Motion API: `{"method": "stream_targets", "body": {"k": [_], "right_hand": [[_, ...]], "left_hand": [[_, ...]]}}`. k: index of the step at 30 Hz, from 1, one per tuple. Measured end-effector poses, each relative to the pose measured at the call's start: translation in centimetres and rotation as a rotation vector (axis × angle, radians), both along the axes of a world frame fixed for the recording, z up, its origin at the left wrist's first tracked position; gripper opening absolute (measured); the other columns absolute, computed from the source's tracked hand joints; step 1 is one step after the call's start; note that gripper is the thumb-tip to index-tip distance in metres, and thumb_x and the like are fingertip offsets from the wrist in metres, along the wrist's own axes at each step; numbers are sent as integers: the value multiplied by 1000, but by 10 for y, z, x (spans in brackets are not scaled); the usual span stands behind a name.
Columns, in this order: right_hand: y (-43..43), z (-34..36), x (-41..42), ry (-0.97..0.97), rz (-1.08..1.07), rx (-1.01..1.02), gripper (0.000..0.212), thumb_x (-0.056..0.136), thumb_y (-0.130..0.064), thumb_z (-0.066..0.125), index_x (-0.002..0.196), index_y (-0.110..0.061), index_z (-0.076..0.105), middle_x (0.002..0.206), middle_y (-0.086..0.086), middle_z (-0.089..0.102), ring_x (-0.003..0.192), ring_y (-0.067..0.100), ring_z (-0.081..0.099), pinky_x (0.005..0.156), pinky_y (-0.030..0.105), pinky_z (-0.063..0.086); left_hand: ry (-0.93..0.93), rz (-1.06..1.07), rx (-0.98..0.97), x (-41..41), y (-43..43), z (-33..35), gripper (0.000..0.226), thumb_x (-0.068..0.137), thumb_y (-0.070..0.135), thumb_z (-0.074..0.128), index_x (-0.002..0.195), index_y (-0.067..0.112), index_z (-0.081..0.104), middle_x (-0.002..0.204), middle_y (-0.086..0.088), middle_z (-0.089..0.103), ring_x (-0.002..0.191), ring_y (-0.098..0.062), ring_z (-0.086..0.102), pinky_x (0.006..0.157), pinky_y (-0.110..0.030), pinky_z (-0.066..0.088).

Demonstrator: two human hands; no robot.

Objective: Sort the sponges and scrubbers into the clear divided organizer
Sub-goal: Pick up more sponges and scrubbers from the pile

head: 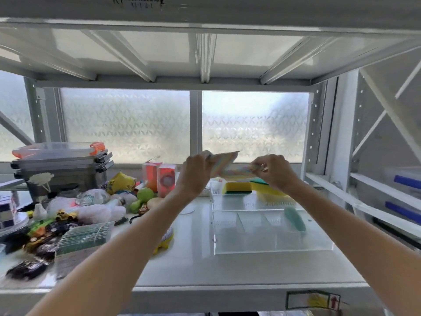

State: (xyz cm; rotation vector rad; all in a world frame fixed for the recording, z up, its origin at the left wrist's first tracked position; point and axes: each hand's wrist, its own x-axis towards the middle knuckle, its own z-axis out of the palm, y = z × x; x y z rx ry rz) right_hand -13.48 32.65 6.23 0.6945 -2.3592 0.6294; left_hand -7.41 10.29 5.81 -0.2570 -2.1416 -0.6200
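Observation:
Both my hands are raised above the back of the shelf, gripping a thin pastel rainbow-striped sponge cloth (227,166) between them. My left hand (197,169) pinches its left end and my right hand (274,171) pinches its right end. Below them stands the clear divided organizer (271,246), with a teal scrubber (295,218) leaning in its right compartment. Behind it, a white basket (216,190) holds a yellow-and-green sponge (238,187), and a second yellow sponge (267,190) lies tilted beside it.
The left half of the shelf is crowded with toys, plastic bags and a clear box of green pads (84,236). Stacked grey lidded bins (61,165) stand at the back left. Orange boxes (159,176) sit mid-back. A white shelf frame (205,26) hangs overhead.

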Motion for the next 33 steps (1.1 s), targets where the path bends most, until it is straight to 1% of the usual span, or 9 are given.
{"method": "stream_targets", "body": {"k": [6,10,15,18,21,26,29,31,33], "right_hand": [[-3,-23,-11,-144,133,47,27,85,-12,64,110,-20,71,100,5,76,89,19,70,85,37,56],[8,-25,-13,-142,127,-51,21,83,-16,68,103,-12,74,95,4,76,88,16,71,86,36,56],[27,-23,-8,-152,73,-69,17,80,-15,71,97,-12,75,88,7,75,83,23,70,83,43,57],[25,-19,5,-143,95,-166,25,80,-10,72,104,-8,71,99,9,74,88,19,69,87,34,57],[-5,-12,38,-110,216,-269,22,79,-7,71,101,-8,71,95,5,73,87,16,70,85,25,55],[-97,-52,65,-274,420,26,31,75,-21,76,104,-11,70,100,4,72,87,18,67,84,37,56],[-150,-86,72,-451,451,208,54,72,-26,79,121,-10,61,121,10,64,107,24,60,94,38,50],[-175,-101,79,-492,435,316,63,73,-30,78,128,-11,55,130,11,56,118,26,51,97,32,44],[-186,-110,78,-467,411,323,60,74,-34,74,126,-13,53,130,11,55,120,26,49,98,34,42]], "left_hand": [[-58,-64,-60,-27,27,-16,15,94,17,53,96,7,65,88,-10,71,75,-23,65,69,-39,56],[-286,-67,-157,-40,31,-26,27,91,3,47,114,6,60,112,-14,66,97,-29,64,87,-43,55],[-457,-130,-146,-35,35,-20,38,92,5,42,129,5,52,127,-15,58,115,-31,56,100,-41,48],[-507,-130,-163,-20,27,-8,49,95,11,47,144,6,38,149,-14,41,137,-30,41,114,-39,33],[-510,-16,-236,2,-10,4,59,94,15,53,147,6,32,155,-12,33,143,-27,33,118,-35,24],[-937,255,-389,45,-88,-14,61,84,32,65,138,12,46,142,-7,49,129,-26,47,108,-35,37],[-1183,271,-427,67,-110,-36,87,76,47,72,148,19,32,149,5,36,139,-21,35,112,-32,30],[-1225,262,-387,75,-122,-56,92,71,51,74,147,17,33,151,2,38,138,-20,39,113,-31,33],[-1146,260,-397,74,-126,-73,77,69,47,71,133,12,49,136,-5,54,123,-24,53,103,-36,45]]}}
